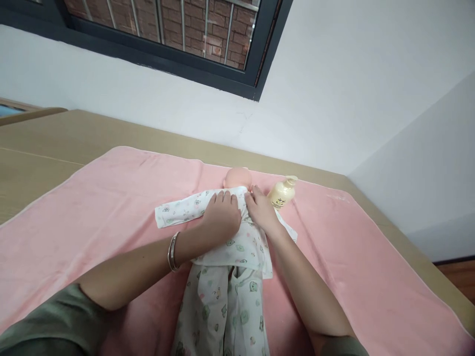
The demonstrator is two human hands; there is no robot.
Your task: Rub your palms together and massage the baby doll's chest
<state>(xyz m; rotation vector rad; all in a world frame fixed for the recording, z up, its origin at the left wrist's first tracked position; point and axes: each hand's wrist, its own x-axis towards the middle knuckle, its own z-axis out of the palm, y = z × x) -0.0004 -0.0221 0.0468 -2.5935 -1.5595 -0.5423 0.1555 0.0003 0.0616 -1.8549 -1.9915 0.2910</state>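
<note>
In the head view, the left hand (pixel 221 217) lies palm down, fingers loosely spread and gripping nothing, on the chest of a small baby doll (pixel 237 177) dressed in a white cotton garment printed with little green animals (pixel 237 247), while the right hand (pixel 261 210) rests flat beside it with fingers extended near the garment's collar, also clasping nothing. The doll lies on its back on a pink plush towel (pixel 92 212) near the towel's far edge, head toward the wall, one sleeve stretched out to the left and printed trousers running toward the near edge. A cream plastic pump bottle (pixel 282 193) lies just beside the right hand on the towel, which covers a tan bed surface (pixel 44 143).
</note>
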